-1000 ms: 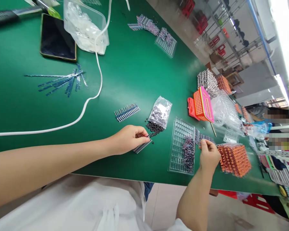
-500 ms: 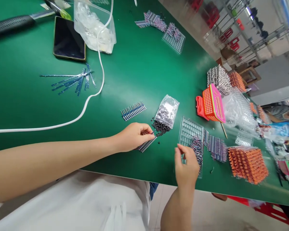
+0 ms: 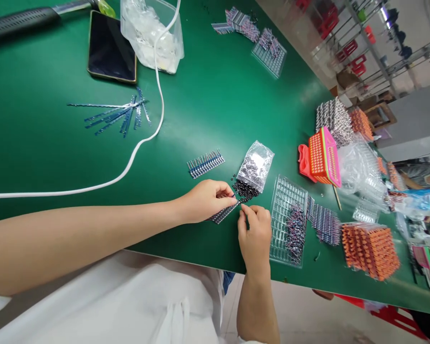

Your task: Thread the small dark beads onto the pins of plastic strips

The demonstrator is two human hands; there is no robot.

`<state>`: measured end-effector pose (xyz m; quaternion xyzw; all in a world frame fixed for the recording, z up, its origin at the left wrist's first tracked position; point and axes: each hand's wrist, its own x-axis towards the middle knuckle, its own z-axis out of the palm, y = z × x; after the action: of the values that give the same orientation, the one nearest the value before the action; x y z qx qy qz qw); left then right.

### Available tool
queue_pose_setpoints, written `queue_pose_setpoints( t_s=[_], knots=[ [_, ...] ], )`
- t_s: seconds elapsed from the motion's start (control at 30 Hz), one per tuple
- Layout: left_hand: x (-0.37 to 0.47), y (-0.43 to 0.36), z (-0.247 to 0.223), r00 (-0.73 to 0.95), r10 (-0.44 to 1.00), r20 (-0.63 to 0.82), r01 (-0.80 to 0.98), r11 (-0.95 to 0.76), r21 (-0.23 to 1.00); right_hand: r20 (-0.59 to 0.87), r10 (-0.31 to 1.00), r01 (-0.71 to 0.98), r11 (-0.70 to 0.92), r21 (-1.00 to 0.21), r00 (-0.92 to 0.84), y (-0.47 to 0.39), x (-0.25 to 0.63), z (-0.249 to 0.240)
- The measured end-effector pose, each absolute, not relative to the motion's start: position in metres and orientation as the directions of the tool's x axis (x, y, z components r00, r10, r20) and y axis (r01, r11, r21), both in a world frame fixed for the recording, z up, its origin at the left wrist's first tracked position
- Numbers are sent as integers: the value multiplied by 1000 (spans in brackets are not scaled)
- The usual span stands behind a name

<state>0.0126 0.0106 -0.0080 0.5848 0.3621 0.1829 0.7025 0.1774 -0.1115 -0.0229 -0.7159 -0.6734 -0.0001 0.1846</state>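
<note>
My left hand (image 3: 209, 201) is closed in a pinch at a dark, narrow strip of small parts (image 3: 225, 213), which lies partly beneath the fingers. Thumb and forefinger of my right hand (image 3: 255, 234) are closed at the strip's right end, almost touching the left fingertips; anything between them is too small to make out. Just beyond the fingers, a heap of tiny black pieces (image 3: 246, 189) spills from a clear plastic bag (image 3: 256, 165). A row of small blue parts with thin pins (image 3: 205, 164) lies behind my left hand.
Right of my hands is a clear compartment tray (image 3: 280, 229) with loose pinned parts (image 3: 295, 229). Farther right stand an orange stack (image 3: 370, 248) and an orange-pink basket (image 3: 322, 155). A white cable (image 3: 129, 167), phone (image 3: 112, 48), blue strips (image 3: 118, 114) and hammer-like tool (image 3: 21, 24) lie left.
My right hand has moved left, from the edge of the clear tray to the strip beside my left fingertips. The left hand keeps its pinch. The whole view has shifted slightly.
</note>
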Motion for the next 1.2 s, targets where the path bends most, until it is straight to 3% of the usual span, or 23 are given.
queue_pose_setpoints(
  t_s=[0.77, 1.07, 1.2],
  knots=[
    [13, 11, -10, 670, 675, -309, 163, 272, 948, 274, 960, 987, -4, -159, 48, -105, 174, -25],
    [13, 11, -8, 671, 677, -302, 175, 250, 952, 266, 962, 978, -9, -208, 65, -100, 174, -28],
    [12, 10, -7, 679, 666, -308, 171, 265, 949, 314, 940, 952, -29, -305, 130, -102, 171, -26]
  ],
)
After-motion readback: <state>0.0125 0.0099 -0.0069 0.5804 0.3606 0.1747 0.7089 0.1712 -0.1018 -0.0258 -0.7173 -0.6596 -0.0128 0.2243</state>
